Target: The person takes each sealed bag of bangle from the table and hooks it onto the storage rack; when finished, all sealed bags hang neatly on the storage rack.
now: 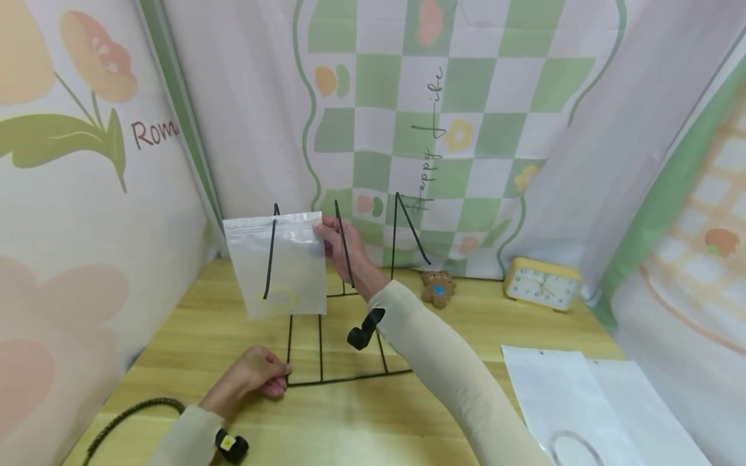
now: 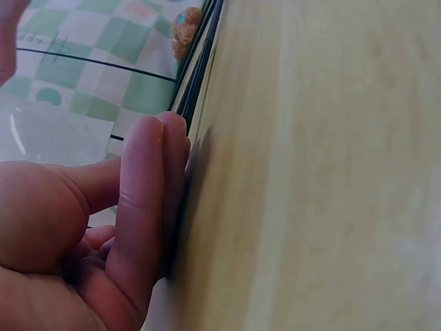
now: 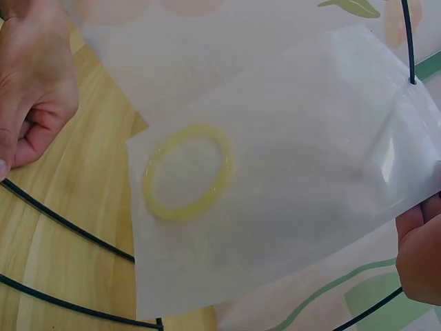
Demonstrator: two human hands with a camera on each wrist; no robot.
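Note:
A frosted zip bag (image 1: pixel 303 272) with a yellow ring (image 3: pixel 224 169) inside hangs at the left prong (image 1: pixel 271 252) of a black wire rack (image 1: pixel 320 349). The prong runs down in front of the bag in the head view and meets its top edge in the right wrist view. My right hand (image 1: pixel 350 252) pinches the bag's upper right edge, beside the middle prong. Down at the tabletop, my left hand (image 1: pixel 262 372) holds the rack's front left corner between thumb and fingers. In the left wrist view, the fingers (image 2: pixel 141 200) lie along the table surface.
Two more white bags (image 1: pixel 559 388) lie at the table's right, the nearer with a pale ring inside. Behind the rack are a brown bear figure (image 1: pixel 438 288) and a yellow clock (image 1: pixel 543 283). A dark braided cord (image 1: pixel 134 408) curves at the front left. Printed curtains enclose the table.

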